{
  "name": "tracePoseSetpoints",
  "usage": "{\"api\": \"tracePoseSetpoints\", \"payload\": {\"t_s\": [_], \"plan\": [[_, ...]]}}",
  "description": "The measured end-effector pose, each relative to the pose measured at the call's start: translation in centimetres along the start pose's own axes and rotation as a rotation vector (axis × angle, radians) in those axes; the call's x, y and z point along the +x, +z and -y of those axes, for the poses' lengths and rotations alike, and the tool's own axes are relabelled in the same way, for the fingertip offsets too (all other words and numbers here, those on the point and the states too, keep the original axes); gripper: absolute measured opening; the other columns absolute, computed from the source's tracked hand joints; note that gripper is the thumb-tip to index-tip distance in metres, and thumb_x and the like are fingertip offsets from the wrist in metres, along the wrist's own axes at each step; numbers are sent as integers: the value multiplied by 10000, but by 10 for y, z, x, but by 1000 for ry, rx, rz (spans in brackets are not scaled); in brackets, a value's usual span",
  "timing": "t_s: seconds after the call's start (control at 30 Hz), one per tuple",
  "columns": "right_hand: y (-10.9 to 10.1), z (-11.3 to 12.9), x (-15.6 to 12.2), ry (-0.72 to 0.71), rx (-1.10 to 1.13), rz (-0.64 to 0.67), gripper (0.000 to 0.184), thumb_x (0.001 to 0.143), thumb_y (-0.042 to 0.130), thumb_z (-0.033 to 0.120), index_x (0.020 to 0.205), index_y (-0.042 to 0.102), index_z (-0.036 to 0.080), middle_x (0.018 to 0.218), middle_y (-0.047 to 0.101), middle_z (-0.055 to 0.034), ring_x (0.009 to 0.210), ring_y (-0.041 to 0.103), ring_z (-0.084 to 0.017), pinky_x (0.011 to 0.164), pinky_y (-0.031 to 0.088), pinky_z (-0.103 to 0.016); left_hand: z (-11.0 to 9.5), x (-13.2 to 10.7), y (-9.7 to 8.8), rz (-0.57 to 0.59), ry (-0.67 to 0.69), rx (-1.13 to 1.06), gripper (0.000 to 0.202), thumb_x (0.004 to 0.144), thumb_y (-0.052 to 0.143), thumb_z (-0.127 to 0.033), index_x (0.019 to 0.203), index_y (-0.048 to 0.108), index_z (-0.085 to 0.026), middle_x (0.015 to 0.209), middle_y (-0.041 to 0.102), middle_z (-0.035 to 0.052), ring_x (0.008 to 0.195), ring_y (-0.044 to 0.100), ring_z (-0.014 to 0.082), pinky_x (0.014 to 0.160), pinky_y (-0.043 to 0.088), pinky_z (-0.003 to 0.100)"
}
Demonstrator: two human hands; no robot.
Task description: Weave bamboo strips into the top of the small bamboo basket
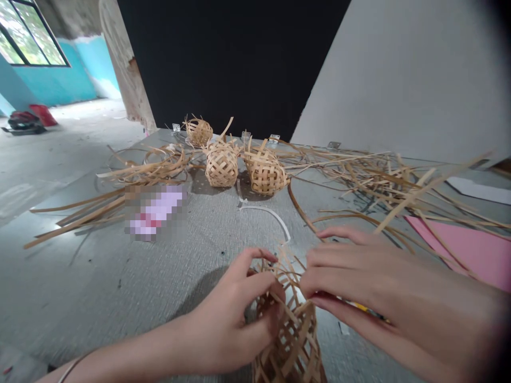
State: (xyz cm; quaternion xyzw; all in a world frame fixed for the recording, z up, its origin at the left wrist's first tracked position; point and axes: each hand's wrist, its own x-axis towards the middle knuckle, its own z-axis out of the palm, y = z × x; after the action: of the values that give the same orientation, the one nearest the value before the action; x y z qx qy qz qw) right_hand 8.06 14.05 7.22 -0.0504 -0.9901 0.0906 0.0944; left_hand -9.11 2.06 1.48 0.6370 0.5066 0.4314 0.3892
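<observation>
We are working over a tall woven basket [293,351] that is standing on the grey surface [139,298] right in front of us, its lower end running out of view. Our left hand [243,314] is gripping its upper part from the left, the fingers curling over the rim and the thumb pressing on the weave. Our right hand [359,271] is reaching in from the right, its fingers closing together on the strip ends at the rim; we cannot tell exactly which strip they are pinching. Beyond our hands, three smaller woven pieces [222,167] are sitting toward the far edge, with loose strips [375,175] spreading on both sides. A white curved strip [271,215] is lying nearer us, and a pink sheet [475,252] is resting at the right.
</observation>
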Motion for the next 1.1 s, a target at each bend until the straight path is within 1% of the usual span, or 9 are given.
{"api": "tracePoseSetpoints", "payload": {"t_s": [0.07, 0.17, 0.27, 0.37, 0.53, 0.7, 0.97, 1.03, 1.1], "plan": [[-1, -1, 1, 31, 76, 70, 276, 846, 456, 41, 797, 623, 255, 714, 628, 56, 665, 578, -159, 856, 379, -397, 1, -1, 1, 11, 24, 21, 190, 824, 487, -25, 810, 493, -215, 986, 576, 69, 1306, 399, 242, 1089, 372, 425], [-5, -3, 3, 3, 161, 124, 353, 805, 406, -20, 805, 640, 244, 704, 638, 37, 643, 561, -152, 751, 389, -347, 3, -2, 3, 6, 29, 6, 195, 830, 488, -31, 802, 477, -224, 1053, 600, 84, 1330, 406, 244, 1062, 418, 423], [-10, -3, 4, -37, 152, 112, 385, 786, 381, -36, 798, 643, 245, 687, 614, 32, 606, 525, -143, 675, 375, -317, 5, -3, 3, -10, 27, -13, 176, 843, 513, -63, 777, 492, -226, 1010, 629, 78, 1316, 438, 238, 1061, 427, 424], [-14, -3, 4, -21, 78, 99, 352, 819, 407, 3, 781, 648, 256, 723, 598, 14, 622, 507, -152, 621, 353, -303, 6, -4, 4, -24, 1, -24, 97, 846, 563, -135, 789, 548, -212, 1039, 648, 104, 1323, 448, 248, 1084, 414, 445], [-12, -8, 3, -80, 36, 42, 350, 800, 419, -7, 777, 641, 263, 738, 616, 31, 620, 496, -139, 726, 356, -328, 4, -4, 6, -59, 10, -38, 80, 808, 583, -124, 784, 600, -199, 865, 684, 86, 1324, 467, 252, 1108, 388, 464], [-7, -12, 1, -125, 121, 42, 324, 804, 421, 1, 803, 628, 251, 714, 630, 41, 609, 513, -133, 706, 347, -316, 3, -6, 6, -66, -2, -60, 95, 782, 600, -109, 742, 626, -191, 817, 689, 80, 1285, 499, 262, 1056, 431, 463], [9, -12, 5, -219, 81, -149, 364, 804, 385, -24, 669, 599, 238, 636, 605, 69, 586, 529, -109, 731, 381, -290, 3, -5, 5, -81, 35, -45, 112, 790, 595, -103, 725, 627, -188, 891, 706, 99, 1288, 496, 252, 1039, 461, 423], [9, -10, 7, -220, 63, -130, 373, 801, 375, -22, 653, 596, 239, 621, 600, 66, 571, 527, -114, 727, 393, -293, 2, -5, 4, -59, 52, -12, 119, 794, 570, -91, 739, 621, -183, 899, 712, 112, 1297, 491, 253, 1055, 456, 427], [5, -7, 8, -190, -24, -50, 379, 793, 382, -30, 653, 603, 244, 641, 619, 68, 567, 540, -108, 719, 408, -284, 0, -5, 4, -34, 66, 22, 124, 802, 549, -84, 783, 632, -174, 939, 725, 128, 1326, 477, 257, 1091, 431, 444]]}}
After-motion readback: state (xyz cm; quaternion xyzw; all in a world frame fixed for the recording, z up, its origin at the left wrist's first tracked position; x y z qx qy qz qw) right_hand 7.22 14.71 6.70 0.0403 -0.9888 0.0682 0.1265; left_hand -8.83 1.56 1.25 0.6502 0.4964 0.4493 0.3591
